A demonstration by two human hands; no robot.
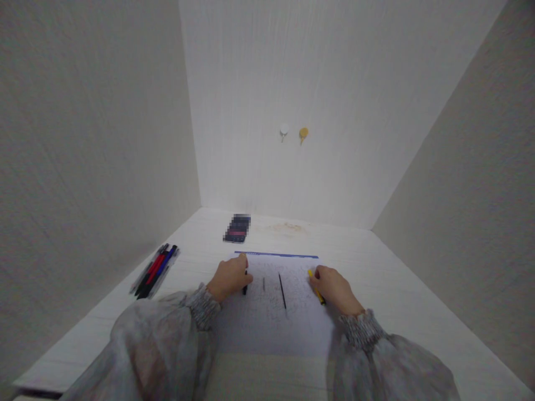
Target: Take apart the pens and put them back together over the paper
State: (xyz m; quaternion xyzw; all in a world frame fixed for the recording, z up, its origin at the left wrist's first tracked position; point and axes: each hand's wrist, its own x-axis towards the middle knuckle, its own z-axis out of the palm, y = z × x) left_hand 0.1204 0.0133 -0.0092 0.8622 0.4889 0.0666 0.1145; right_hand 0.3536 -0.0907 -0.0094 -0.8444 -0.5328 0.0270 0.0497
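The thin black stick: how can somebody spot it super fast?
On the white table, find the paper with a blue strip along its far edge. The thin black stick lies on it between the left hand and the right hand. It's longer than the small gray piece, and no hand touches it.

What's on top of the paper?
A thin black stick and a small grey piece. The left hand holds a black piece, the right hand a yellow piece. Paper under the hands is hidden.
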